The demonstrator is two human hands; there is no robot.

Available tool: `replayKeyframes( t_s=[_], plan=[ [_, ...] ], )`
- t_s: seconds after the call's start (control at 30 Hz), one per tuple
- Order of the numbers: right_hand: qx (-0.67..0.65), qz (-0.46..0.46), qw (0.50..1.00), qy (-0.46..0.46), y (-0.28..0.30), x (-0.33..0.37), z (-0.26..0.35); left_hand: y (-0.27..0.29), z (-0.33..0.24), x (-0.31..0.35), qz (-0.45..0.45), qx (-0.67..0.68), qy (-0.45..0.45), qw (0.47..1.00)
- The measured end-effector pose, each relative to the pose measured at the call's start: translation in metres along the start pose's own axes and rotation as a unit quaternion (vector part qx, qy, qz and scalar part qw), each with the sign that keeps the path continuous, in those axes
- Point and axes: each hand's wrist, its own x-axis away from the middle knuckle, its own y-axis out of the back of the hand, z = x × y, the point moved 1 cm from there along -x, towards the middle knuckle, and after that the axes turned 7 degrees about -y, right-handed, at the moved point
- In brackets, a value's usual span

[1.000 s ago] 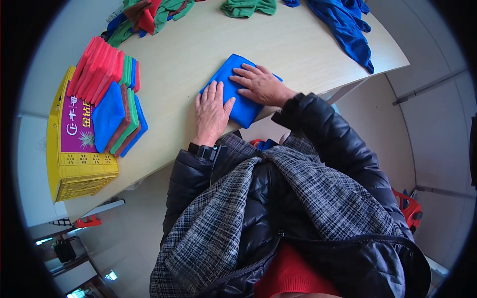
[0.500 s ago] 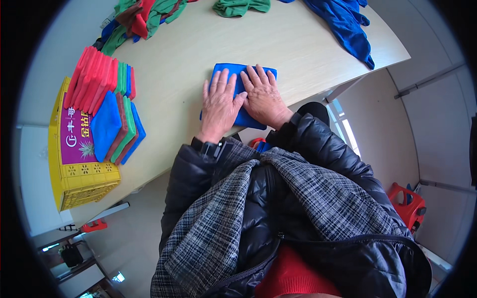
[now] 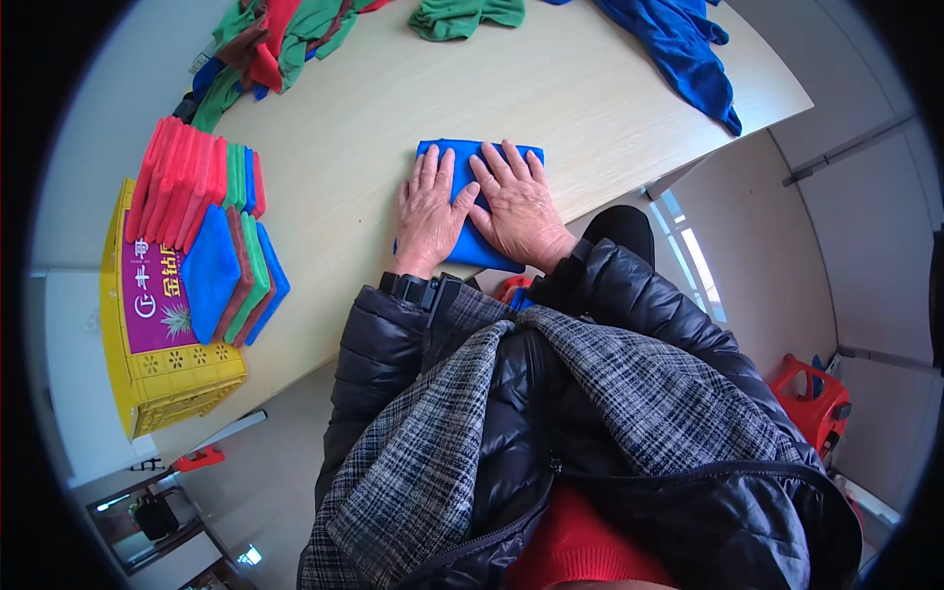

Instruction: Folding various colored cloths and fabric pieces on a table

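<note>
A folded blue cloth [image 3: 463,165] lies near the front edge of the light wood table [image 3: 334,187]. Flat on its left part rests my left hand [image 3: 430,214], fingers stretched forward. My right hand [image 3: 519,204] presses on the right part, its fingers spread and pointing away from me. The two thumbs meet or nearly meet over the middle of the cloth. Both palms cover much of it, so only its far edge, a strip between the hands and the near corner show.
To the left, folded red cloths [image 3: 182,182] and a folded blue cloth [image 3: 210,270] with brown and green ones stand by a yellow crate [image 3: 187,388]. Loose cloths [image 3: 285,44], a green cloth [image 3: 467,18] and a crumpled blue cloth [image 3: 678,54] lie along the far side.
The view has tilted a little, so the table and crate sit lower in the picture. Both hands stay flat on the blue cloth, the right one with slightly shifted fingers.
</note>
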Motion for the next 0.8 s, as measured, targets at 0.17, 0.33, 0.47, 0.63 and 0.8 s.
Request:
replayKeyframes(
  t_s=[0.17, 0.33, 0.47, 0.63, 0.8],
  plan=[
    [-0.014, 0.010, 1.000, 0.019, 0.007, 0.003, -0.003, 0.004, 0.000, 0.005, -0.024, -0.024, -0.002, 0.999],
    [-0.025, 0.012, 0.998, 0.057, 0.021, 0.013, -0.012, 0.015, -0.009, 0.027, -0.021, -0.044, 0.020, 0.999],
    [-0.189, 0.007, 0.981, 0.040, 0.060, 0.019, -0.013, 0.038, -0.016, 0.055, -0.051, -0.044, 0.001, 0.998],
    [-0.293, -0.180, 0.929, 0.140, 0.247, 0.042, 0.012, 0.163, -0.052, 0.065, -0.231, 0.052, -0.119, 0.964],
    [-0.301, -0.350, 0.824, 0.327, 0.305, 0.038, 0.022, 0.273, -0.095, 0.053, -0.313, 0.072, -0.377, 0.869]
  ],
)
